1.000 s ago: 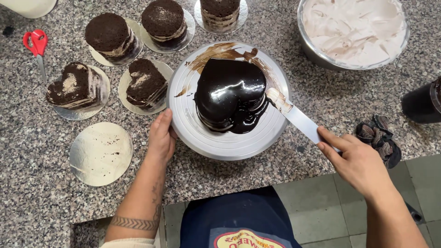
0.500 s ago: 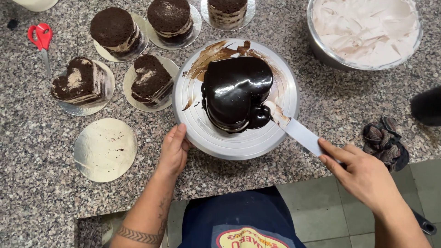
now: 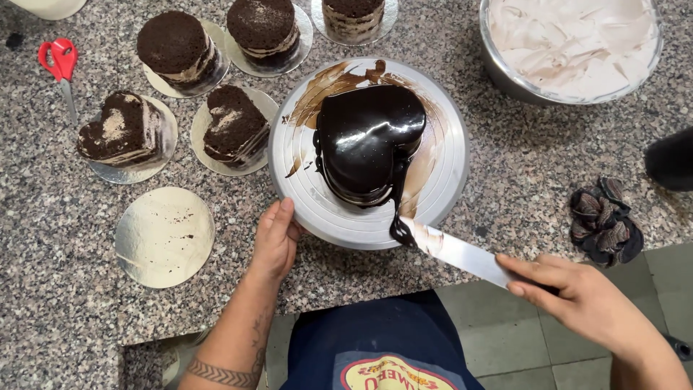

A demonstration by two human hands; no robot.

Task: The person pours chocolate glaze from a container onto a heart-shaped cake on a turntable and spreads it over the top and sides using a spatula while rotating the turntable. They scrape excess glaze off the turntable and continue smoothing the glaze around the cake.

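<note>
Heart-shaped cake (image 3: 369, 141) coated in glossy dark chocolate glaze sits on a round grey turntable (image 3: 447, 180) in the middle of the speckled granite counter (image 3: 43, 318). Brown glaze smears on the turntable's far and right sides. A string of glaze runs from the cake's near edge down to the tip of a palette knife (image 3: 451, 250).

Right hand (image 3: 581, 300) grips the knife handle, fingers curled closed round it, blade pointing up-left, its tip loaded with a dark blob at the turntable's near rim. Blade is off the cake, joined to it only by the drip.

Left hand (image 3: 274, 238) lies flat and open, fingers loosely together, fingertips touching the turntable's near-left rim; nothing held. Tattoo band on the forearm.

Left of the turntable: two unglazed heart-shaped layer cakes on silver boards, one just beside the rim (image 3: 232, 130), one further left (image 3: 121, 133). Behind them, three round unglazed layer cakes on boards: left (image 3: 175, 49), middle (image 3: 263, 25), and one at the top edge (image 3: 354, 13), partly cropped. An empty silver cake board (image 3: 164, 236) with a few crumbs lies near the counter edge, left of the left hand. Red-handled scissors (image 3: 61, 68) at far left.

Top right, a metal bowl (image 3: 505, 76) holds pale chocolate cream. A crumpled patterned cloth (image 3: 605, 220) lies right of the turntable near the counter edge. Dark object at the right edge, cut off, cannot tell what. Person wears a dark blue apron (image 3: 375, 347), grey tiled floor below.
</note>
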